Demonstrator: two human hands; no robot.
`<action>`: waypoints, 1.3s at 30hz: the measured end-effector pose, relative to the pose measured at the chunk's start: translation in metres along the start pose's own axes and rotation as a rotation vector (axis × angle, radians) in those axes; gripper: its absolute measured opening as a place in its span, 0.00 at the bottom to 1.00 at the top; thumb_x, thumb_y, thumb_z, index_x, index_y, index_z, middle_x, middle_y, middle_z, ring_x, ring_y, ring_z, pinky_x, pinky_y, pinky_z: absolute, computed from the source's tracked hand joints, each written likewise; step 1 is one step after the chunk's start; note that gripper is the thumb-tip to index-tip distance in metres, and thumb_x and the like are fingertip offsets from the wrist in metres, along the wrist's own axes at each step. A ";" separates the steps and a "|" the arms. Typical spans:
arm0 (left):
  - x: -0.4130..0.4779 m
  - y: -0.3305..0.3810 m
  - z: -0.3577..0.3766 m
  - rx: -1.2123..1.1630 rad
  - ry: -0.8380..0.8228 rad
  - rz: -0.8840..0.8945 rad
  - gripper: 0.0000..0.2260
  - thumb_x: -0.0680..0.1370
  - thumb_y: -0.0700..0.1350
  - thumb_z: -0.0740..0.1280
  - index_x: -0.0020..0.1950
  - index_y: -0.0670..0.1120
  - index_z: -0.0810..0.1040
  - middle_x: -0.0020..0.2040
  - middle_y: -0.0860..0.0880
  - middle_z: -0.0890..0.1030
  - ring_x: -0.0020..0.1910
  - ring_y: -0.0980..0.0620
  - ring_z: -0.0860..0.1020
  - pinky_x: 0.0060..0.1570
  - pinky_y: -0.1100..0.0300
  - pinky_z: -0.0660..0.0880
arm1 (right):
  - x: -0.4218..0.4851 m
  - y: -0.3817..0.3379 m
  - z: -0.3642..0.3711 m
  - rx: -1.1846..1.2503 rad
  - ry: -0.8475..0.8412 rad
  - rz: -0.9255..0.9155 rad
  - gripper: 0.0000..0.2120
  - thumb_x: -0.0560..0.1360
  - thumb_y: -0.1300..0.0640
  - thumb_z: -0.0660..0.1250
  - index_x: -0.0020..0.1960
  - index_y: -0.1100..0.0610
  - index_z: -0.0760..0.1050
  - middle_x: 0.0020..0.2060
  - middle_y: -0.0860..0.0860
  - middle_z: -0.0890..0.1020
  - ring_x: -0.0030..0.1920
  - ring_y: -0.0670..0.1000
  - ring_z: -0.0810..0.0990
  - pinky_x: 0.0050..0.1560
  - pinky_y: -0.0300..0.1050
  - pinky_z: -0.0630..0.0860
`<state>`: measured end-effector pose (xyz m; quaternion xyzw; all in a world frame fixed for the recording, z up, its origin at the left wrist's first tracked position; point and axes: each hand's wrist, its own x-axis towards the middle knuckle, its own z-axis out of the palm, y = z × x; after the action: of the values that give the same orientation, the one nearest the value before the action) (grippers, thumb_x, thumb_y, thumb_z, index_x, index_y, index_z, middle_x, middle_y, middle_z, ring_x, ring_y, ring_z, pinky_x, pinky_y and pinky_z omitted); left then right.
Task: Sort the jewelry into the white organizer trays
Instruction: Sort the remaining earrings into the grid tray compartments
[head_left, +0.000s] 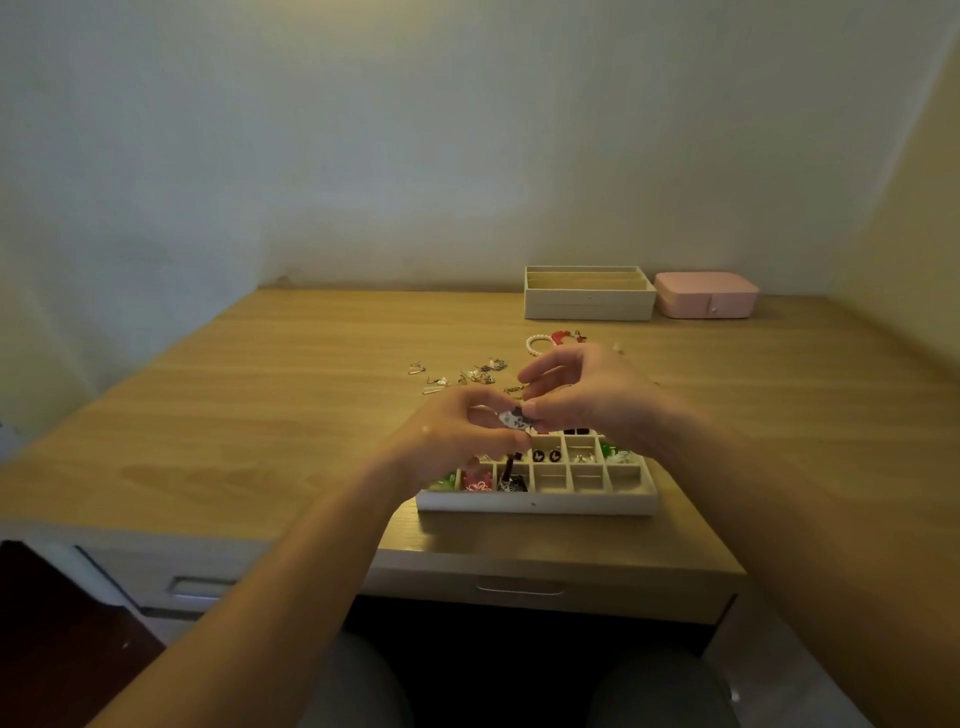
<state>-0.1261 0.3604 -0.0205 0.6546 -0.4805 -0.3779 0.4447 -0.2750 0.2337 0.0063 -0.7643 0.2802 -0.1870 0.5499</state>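
Note:
A white compartment tray (537, 503) sits at the near edge of the wooden desk, with small jewelry in several of its cells. Just above its far side, my left hand (457, 436) and my right hand (587, 392) meet and pinch one small white and dark patterned piece (514, 418) between their fingertips. Loose earrings and hooks (462, 375) lie scattered on the desk behind my hands. A pearl bracelet (537, 344) and red pieces (563, 338) rest farther back. My hands hide part of the tray's far cells.
A second white tray (589, 306) with long slots stands at the back of the desk, with a pink jewelry box (706, 296) to its right. Bare wooden desk (270, 395) stretches to the left. Walls close in behind and on the right.

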 end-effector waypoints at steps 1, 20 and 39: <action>0.001 -0.001 0.002 -0.009 0.000 -0.005 0.17 0.72 0.43 0.78 0.59 0.46 0.80 0.44 0.47 0.86 0.40 0.52 0.81 0.40 0.55 0.76 | 0.001 0.003 -0.001 0.003 -0.005 0.006 0.16 0.70 0.70 0.77 0.55 0.60 0.80 0.48 0.56 0.85 0.44 0.50 0.87 0.40 0.41 0.82; 0.000 -0.016 -0.005 0.138 0.076 -0.049 0.11 0.72 0.37 0.74 0.53 0.47 0.80 0.45 0.43 0.86 0.36 0.52 0.81 0.32 0.65 0.73 | 0.003 0.020 0.008 -0.267 -0.099 0.027 0.14 0.70 0.66 0.78 0.53 0.55 0.83 0.42 0.51 0.88 0.43 0.49 0.87 0.45 0.44 0.85; 0.019 -0.025 0.003 0.522 0.132 0.069 0.06 0.76 0.49 0.73 0.39 0.57 0.83 0.37 0.58 0.80 0.38 0.57 0.77 0.35 0.62 0.71 | 0.008 0.028 0.017 -0.421 0.009 -0.104 0.13 0.69 0.62 0.80 0.50 0.53 0.84 0.40 0.47 0.87 0.42 0.43 0.86 0.49 0.46 0.84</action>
<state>-0.1167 0.3455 -0.0461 0.7537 -0.5537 -0.1821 0.3038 -0.2646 0.2342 -0.0263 -0.8750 0.2756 -0.1559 0.3663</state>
